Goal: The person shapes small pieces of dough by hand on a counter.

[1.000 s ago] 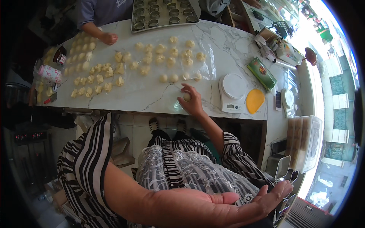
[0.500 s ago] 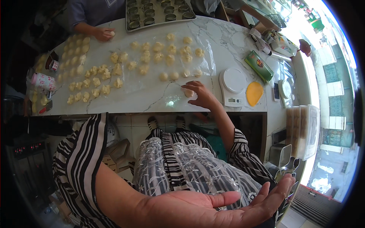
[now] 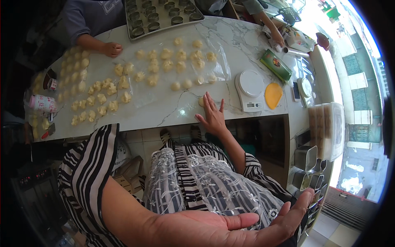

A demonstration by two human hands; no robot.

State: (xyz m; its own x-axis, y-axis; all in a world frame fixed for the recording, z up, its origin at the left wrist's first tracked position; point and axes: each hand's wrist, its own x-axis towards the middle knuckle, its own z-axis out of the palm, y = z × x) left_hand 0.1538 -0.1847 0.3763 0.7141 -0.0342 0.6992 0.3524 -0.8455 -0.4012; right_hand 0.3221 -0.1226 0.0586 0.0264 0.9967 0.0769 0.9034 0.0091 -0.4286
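white, grey-veined worktop [image 3: 160,111] stretches before me. clear plastic sheet [image 3: 222,61]: laid over its middle. metal tray [image 3: 168,28] of ring moulds [image 3: 177,20]: at the far edge. white scale [image 3: 249,84]: toward the worktop's right end. left hand [image 3: 214,228]: palm up, well off the worktop, fingers loosely extended, holding nothing. right hand [image 3: 214,117]: at the near edge, palm down, fingers outstretched, not clenched. pale dough lumps [image 3: 101,98]: grouped on and beside the sheet. dough ball [image 3: 200,101]: on the worktop, partly covered by the right fingertips; from where i stand, cannot tell how hard they press.
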